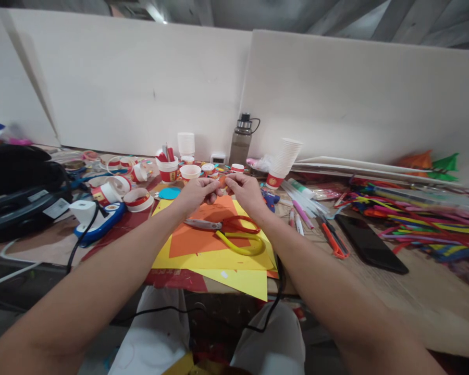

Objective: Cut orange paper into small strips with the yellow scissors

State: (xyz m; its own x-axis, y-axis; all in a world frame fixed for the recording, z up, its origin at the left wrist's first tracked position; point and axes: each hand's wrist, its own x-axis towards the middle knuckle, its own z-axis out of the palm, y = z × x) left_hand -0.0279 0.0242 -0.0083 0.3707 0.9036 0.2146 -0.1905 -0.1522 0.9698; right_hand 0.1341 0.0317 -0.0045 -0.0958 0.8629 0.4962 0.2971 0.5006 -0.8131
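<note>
My left hand (203, 193) and my right hand (243, 188) meet above the far part of the paper sheets, fingers pinched together. Between their fingertips is a small orange piece (222, 180), which both hands seem to hold. Below them, scissors (204, 224) with one red and one yellow handle lie on an orange sheet (183, 244). That sheet rests on yellow paper (161, 259). A blue paper disc (169, 194) is left of my left hand. Several paper cups stand just beyond the hands, one cup (168, 171) holding red and grey sticks.
A water bottle (241, 143) and a cup stack (284, 161) stand at the back. On the right are a black phone (370, 244), an orange cutter (333, 240) and colourful strips (418, 219). At left, a power strip (101, 224) and a black bag (19, 192).
</note>
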